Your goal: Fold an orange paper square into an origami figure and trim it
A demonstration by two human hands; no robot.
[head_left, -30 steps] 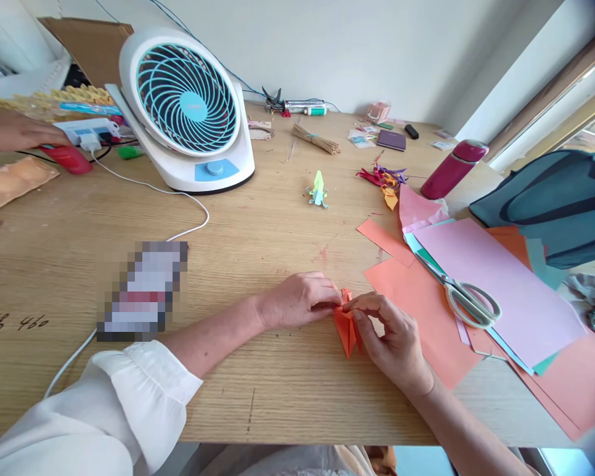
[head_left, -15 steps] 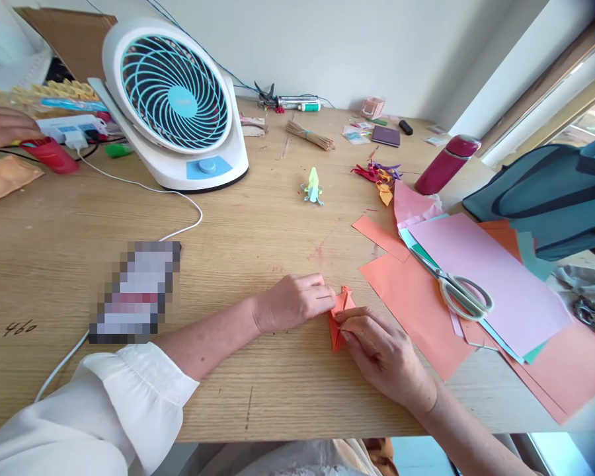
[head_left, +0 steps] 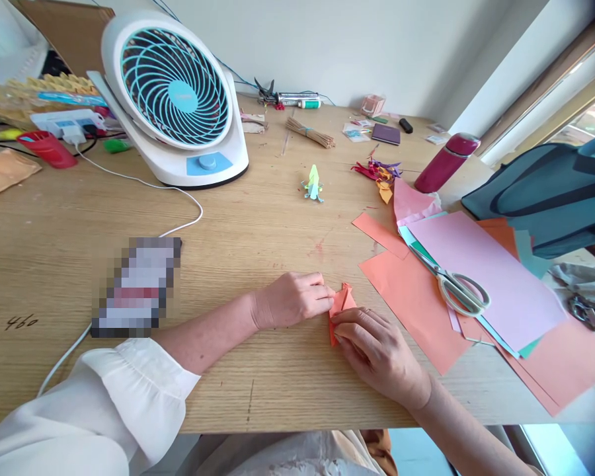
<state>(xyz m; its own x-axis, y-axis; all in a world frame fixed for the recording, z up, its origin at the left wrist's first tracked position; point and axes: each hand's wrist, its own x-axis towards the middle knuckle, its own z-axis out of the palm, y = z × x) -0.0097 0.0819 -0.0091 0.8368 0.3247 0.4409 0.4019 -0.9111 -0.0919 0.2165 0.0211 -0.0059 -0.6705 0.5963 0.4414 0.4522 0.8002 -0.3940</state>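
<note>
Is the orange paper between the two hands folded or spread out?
Folded: the orange paper is narrow, with creased edges and a small tip on top.

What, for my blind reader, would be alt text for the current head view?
A person's left hand and right hand hold folded orange paper on a wooden table; scissors lie on paper sheets at right, a fan stands at left.

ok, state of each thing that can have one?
Orange folded paper piece, creased, touched by left hand and right hand
White-handled metal scissors, shut, lying flat
White-and-turquoise round fan, standing; spin unclear
Dark-pink cylindrical bottle, capped, upright
Dark-edged rectangular phone, lying flat; screen blurred
White rectangular power strip, white plug inserted
Tan stick bundle, tied
Blue-grey fabric bag, opening unclear
</note>
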